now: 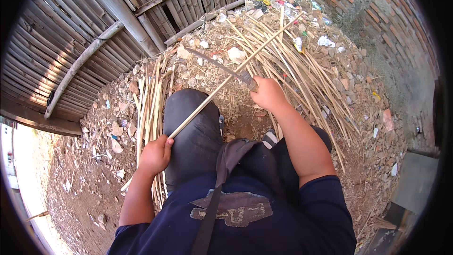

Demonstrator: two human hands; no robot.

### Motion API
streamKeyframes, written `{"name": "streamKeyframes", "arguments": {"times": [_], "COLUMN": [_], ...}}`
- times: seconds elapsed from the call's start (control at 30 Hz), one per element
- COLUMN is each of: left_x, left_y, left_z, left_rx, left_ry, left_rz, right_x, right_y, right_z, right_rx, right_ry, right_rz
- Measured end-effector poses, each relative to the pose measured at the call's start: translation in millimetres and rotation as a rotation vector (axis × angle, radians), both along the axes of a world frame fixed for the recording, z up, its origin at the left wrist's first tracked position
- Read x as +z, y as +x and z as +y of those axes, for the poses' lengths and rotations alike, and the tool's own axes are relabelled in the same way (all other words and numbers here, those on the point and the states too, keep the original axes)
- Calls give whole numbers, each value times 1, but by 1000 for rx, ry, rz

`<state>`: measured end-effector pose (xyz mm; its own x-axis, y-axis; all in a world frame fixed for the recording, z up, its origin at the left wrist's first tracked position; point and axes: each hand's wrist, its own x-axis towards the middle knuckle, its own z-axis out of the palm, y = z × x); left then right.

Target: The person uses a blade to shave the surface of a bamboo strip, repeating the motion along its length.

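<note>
My left hand (155, 154) is closed around the near end of a thin bamboo strip (200, 107). From there the strip slants up and away to the right, over my left knee. A long knife (212, 62) with a dark, worn blade is gripped by its handle in my right hand (269, 94). Its tip points to the far left, and the blade crosses the strip just beyond my knees. Whether blade and strip touch there, I cannot tell.
Loose bamboo strips (302, 68) lie spread on the stony ground to the right. More strips (149, 97) lie beside my left leg. Bits of litter (325, 41) gather at the far end. A bamboo slat wall (85, 28) stands left, a brick wall (384, 23) right.
</note>
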<state>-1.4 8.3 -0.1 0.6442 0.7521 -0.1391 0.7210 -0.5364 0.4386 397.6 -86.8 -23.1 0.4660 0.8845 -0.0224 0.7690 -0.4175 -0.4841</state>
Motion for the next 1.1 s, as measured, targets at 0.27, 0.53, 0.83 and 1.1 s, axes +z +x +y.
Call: {"name": "streamKeyframes", "arguments": {"times": [0.27,0.53,0.83,1.1], "left_x": [-7,-10,-2,-1], "left_y": [-2,-9,-1,7], "left_z": [-9,-6,-9,-4], "left_rx": [11,-23,-6,-17], "left_ry": [46,88,100,133], "left_rz": [66,45,60,48], "right_x": [9,35,15,-5], "right_y": [-13,-29,-6,34], "right_z": [-2,-5,-5,0], "right_rx": [116,205,33,-42], "right_ry": [20,-52,45,-36], "right_rz": [26,-132,-57,-4]}}
